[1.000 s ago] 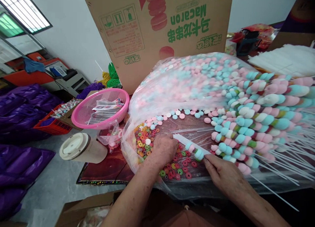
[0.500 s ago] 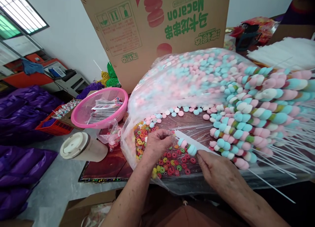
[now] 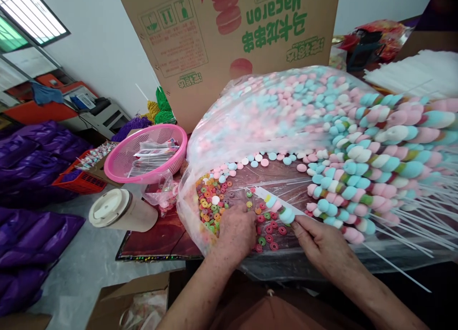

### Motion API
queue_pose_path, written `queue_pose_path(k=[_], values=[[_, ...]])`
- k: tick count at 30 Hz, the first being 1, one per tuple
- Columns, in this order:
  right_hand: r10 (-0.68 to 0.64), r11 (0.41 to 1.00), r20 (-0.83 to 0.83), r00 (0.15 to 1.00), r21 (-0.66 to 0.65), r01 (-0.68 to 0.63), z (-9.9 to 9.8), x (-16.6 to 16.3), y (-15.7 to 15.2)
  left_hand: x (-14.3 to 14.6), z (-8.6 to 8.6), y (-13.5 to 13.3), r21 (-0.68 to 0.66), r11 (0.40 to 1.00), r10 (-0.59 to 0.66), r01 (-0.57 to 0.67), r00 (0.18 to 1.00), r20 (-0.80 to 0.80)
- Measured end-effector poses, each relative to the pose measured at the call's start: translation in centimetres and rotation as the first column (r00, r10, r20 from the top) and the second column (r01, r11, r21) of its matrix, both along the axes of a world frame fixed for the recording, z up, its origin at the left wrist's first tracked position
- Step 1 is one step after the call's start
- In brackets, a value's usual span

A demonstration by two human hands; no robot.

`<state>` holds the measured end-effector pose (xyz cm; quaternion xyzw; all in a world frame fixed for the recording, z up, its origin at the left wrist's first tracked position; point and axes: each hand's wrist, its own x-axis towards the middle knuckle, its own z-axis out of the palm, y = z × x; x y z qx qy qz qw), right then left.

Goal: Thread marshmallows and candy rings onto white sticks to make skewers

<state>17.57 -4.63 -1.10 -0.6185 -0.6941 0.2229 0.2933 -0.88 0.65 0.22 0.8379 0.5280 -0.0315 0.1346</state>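
Near the front edge of the bench (image 3: 168,242), my right grip (image 3: 324,242) is clasping a candy skewer (image 3: 286,215); my left grip (image 3: 236,230) is curling over the gummy rings (image 3: 274,246), and I cannot tell whether it's pinching one. A lidded cup (image 3: 138,213) is standing by the left edge, a pink basket (image 3: 116,165) sitting beyond. Loaded skewers (image 3: 375,177) are crowding the right side. A cardboard box (image 3: 186,101) is rising behind, a barred window (image 3: 36,13) glowing farther off. Compared with half a second ago, my left grip is sitting lower, away from the skewer's upper end, where a yellow piece (image 3: 267,200) is now showing.
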Motion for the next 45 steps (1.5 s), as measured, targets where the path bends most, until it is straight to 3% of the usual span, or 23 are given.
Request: queue_pose_path(k=[5,10,13,15,19,24,28,32,36,38,42,45], values=[[0.041,0.996,0.091,0.995,-0.077,-0.034,-0.5,0.9,-0.6,0.1,-0.3,-0.2,0.047,0.999,0.013,-0.017,0.997,0.079],[-0.052,0.999,0.039,0.998,-0.015,0.053,-0.2,1.3,-0.6,0.6,-0.3,0.2,0.011,0.999,-0.038,0.037,0.993,0.108],[-0.053,0.998,0.03,0.998,-0.012,0.054,0.2,1.5,-0.8,0.9,-0.5,0.6,-0.049,0.998,0.046,-0.035,0.969,0.242],[-0.04,0.999,0.048,0.998,-0.025,0.041,0.2,1.6,-1.0,0.7,-0.6,1.0,-0.155,0.978,0.198,-0.143,0.877,0.439],[0.065,0.993,0.152,0.986,-0.112,-0.048,0.2,1.0,-1.2,0.4,-0.7,1.4,-0.408,0.872,0.487,-0.269,0.56,0.67],[0.03,0.991,0.286,0.958,-0.135,0.009,0.4,-0.2,-0.9,1.5,0.1,0.9,-0.518,0.821,0.571,-0.24,0.343,0.746],[0.013,0.991,0.26,0.966,-0.129,0.022,0.7,-0.1,-0.9,2.3,1.1,0.7,-0.592,0.794,0.608,-0.137,0.195,0.77],[-0.015,0.999,0.149,0.989,-0.049,0.023,0.8,-0.3,-0.7,2.1,1.8,0.7,-0.667,0.744,0.668,-0.053,0.087,0.739],[-0.017,0.999,-0.167,0.986,0.046,0.025,0.8,-1.1,-0.3,-0.2,2.9,1.4,-0.706,0.689,0.721,0.166,-0.049,0.692],[0.017,0.999,-0.3,0.954,0.041,-0.005,0.8,-1.2,-0.2,-1.9,3.5,2.0,-0.678,0.719,0.693,0.156,-0.084,0.716],[0.058,0.998,-0.402,0.914,-0.013,-0.069,0.8,-0.9,-0.1,-3.0,4.1,2.7,-0.554,0.829,0.547,-0.081,-0.093,0.832],[0.067,0.997,-0.382,0.922,-0.007,-0.076,0.7,-1.1,0.1,-0.4,3.7,1.7,-0.551,0.834,0.549,-0.011,-0.065,0.833]])
